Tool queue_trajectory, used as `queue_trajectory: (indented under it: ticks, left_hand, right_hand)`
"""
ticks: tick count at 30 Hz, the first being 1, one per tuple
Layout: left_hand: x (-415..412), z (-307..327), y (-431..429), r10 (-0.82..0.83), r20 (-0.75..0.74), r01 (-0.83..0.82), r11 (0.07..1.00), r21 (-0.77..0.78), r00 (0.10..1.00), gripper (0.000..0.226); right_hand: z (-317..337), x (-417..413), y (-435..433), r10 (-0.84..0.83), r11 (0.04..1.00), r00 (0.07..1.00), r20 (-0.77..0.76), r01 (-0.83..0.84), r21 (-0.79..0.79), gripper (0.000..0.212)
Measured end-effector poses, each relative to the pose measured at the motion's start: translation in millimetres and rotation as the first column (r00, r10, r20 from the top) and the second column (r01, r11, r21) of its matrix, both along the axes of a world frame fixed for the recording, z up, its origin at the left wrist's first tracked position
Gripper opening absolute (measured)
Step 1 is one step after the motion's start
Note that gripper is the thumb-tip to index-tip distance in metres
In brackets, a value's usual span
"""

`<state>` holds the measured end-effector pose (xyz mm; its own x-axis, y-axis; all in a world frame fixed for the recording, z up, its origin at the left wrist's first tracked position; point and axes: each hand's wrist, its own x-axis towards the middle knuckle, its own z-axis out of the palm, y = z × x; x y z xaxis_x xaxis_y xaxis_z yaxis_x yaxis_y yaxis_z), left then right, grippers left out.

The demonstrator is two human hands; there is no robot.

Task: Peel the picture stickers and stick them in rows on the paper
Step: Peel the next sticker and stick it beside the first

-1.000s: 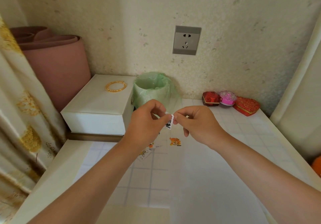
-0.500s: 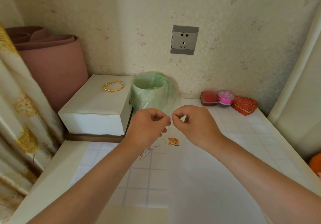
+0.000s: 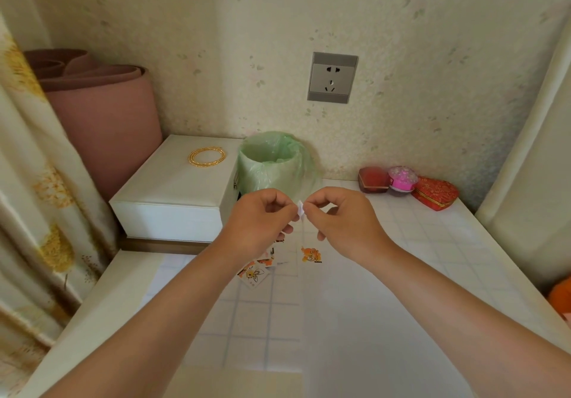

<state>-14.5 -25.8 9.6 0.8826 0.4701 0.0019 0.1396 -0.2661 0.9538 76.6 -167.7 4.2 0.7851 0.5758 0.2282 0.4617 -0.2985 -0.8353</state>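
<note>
Fingertips (image 3: 290, 209) of our left hand (image 3: 262, 221) and right hand (image 3: 343, 221) meet in a tight pinch on one small white picture sticker (image 3: 300, 208). On each side thumb presses against forefinger, and the other fingers are curled in. We hold it in the air in front of the bin (image 3: 262, 175), clear of the table (image 3: 432, 243). Too little of it shows to tell its long axis or whether the backing is off; we judge the peel is in hand.

The paper (image 3: 370, 320) lies below and toward us, mostly on the right hand's side, so that hand is nearer for placing. An orange sticker (image 3: 311, 255) sits near its top left corner, and the row would run rightward from there. Loose stickers (image 3: 255, 272) lie beside the paper under the left hand. The bin is lined with a green bag, and we cannot see what is inside.
</note>
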Motion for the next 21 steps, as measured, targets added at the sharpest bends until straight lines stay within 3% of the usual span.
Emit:
queue_trajectory:
  ticks: [5, 13, 17, 21]
  left_hand:
    - [-10, 5, 22, 0.091, -0.033, -0.078, 0.955, 0.286, 0.995, 0.016]
    - [-20, 19, 45, 0.189, 0.04, -0.193, 0.961, 0.2, 0.981, 0.015]
    - [-21, 21, 48, 0.197, 0.055, -0.204, 0.963, 0.175, 0.979, 0.017]
    - [-21, 21, 51, 0.191, 0.061, -0.199, 0.966, 0.162, 0.98, 0.017]
  right_hand:
    - [-1, 4, 10, -0.068, 0.997, 0.993, 0.092, 0.071, -0.025, 0.016]
    - [33, 36, 56, -0.2, 0.98, 0.953, 0.227, 0.19, 0.065, 0.018]
    - [45, 61, 94, -0.209, 0.969, 0.901, 0.38, 0.244, -0.048, 0.014]
    - [42, 76, 120, -0.092, 0.905, 0.858, 0.506, 0.284, -0.317, 0.018]
